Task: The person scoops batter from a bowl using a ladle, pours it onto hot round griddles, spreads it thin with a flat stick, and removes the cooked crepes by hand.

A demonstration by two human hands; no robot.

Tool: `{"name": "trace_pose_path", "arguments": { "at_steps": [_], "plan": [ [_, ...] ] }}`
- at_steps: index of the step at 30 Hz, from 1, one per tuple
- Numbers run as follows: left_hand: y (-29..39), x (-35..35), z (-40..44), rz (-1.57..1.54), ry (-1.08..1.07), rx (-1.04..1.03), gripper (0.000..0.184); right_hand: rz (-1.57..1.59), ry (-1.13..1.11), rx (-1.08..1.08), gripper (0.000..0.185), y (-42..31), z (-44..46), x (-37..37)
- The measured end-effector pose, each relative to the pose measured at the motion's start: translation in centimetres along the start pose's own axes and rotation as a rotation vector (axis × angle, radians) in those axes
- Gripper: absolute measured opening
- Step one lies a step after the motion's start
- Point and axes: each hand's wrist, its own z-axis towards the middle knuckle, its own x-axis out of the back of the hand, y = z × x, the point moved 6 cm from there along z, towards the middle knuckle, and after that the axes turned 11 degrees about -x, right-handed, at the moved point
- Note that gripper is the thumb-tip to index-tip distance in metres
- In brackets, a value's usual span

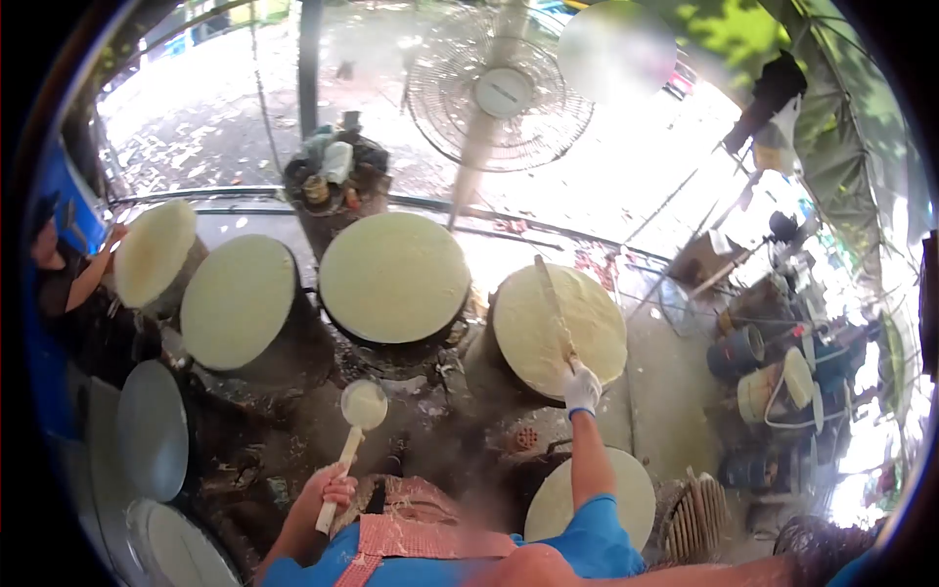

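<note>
My left hand (331,492), bare, is closed around the wooden handle of a ladle (365,405). Pale batter shows in its round bowl, which points away from me. On my right hand (582,389) is a white glove, and its fingers wrap the near end of a long, thin wooden spatula (556,311). The blade lies across a round griddle top (600,323) covered in a pale, wrinkled layer, with streaks beside the blade. To its left stands another round griddle (394,279) with a smooth pale surface.
More round pale tops (238,303) curve round to my left, near a dark metal disc (154,430). Another person (73,279) stands at the far left. Close by my right arm sits a pale round top (626,489). A fan (502,93) rises ahead; buckets (736,352) crowd the right.
</note>
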Motion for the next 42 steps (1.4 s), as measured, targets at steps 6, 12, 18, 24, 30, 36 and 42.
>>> {"name": "trace_pose_path", "arguments": {
  "at_steps": [6,12,18,24,30,36,42],
  "plan": [
    [-3.1,7.3,-8.1,0.147,0.124,-0.405,0.015,0.345,-0.057,0.141,0.034,4.6,1.1,-3.1],
    [-5.3,13.5,-17.5,-0.342,-0.021,-0.617,0.012,0.115,0.006,0.529,0.048,-14.3,-12.1,-0.1],
    [-6.9,23.2,-28.4,-0.558,-0.440,-1.050,0.031,0.257,-0.983,0.802,0.034,-29.7,-40.6,-7.1],
    [-4.6,34.5,-44.1,-0.243,-0.093,-1.523,0.054,0.119,-1.024,1.533,0.035,-42.8,-69.4,-9.8],
    [4.4,57.9,-44.5,-0.367,0.128,-1.321,0.030,-0.518,-0.514,2.045,0.033,-46.0,-92.5,-12.5],
    [5.9,66.2,-41.0,-0.622,0.153,-0.985,0.025,-0.572,-0.742,2.089,0.045,-44.4,-96.2,-12.1],
    [6.2,58.5,-43.9,-0.929,-0.034,-0.947,0.021,-0.528,-0.933,1.771,0.045,-37.0,-91.5,-15.2]
  ]
}}
